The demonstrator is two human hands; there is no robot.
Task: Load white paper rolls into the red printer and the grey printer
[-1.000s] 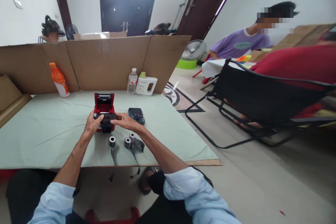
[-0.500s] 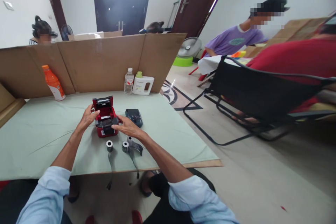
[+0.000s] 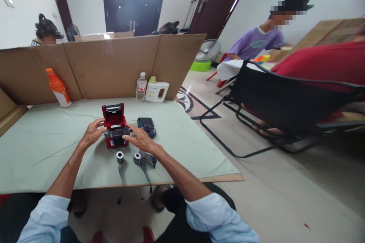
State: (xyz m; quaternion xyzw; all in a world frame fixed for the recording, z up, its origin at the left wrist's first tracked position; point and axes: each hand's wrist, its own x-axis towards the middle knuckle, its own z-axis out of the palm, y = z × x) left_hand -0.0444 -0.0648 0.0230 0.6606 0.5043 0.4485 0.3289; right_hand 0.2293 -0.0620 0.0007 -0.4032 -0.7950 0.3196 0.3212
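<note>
Evidently both hands are bracing one small red printer (image 3: 115,131), whose lid is standing open and leaning away from the person, so that the dark compartment inside is lying exposed to the fingers. The left hand (image 3: 91,133) is curling against the printer's left side, its fingers (image 3: 99,122) spread a little and touching the red casing just below the hinge; the right hand (image 3: 140,139) is pressing from the other side, its fingers (image 3: 129,129) apart and resting on the dark part at the front of the opening, so the two hands seem to be steadying the body from both sides. Whether either hand is truly gripping or only touching, I cannot tell. Just below the right hand's fingers, toward the person, two small rolls are lying on the desk (image 3: 42,152): one roll (image 3: 120,157) beside the other roll (image 3: 138,157), each trailing a dark strip over the near edge. Just beyond the right fingers one dark device (image 3: 146,127) is sitting. Well beyond both hands, against the cardboard screen (image 3: 114,64), three bottles are standing: one orange bottle (image 3: 58,88), one clear water bottle (image 3: 141,87) and one white jug (image 3: 156,91).
</note>
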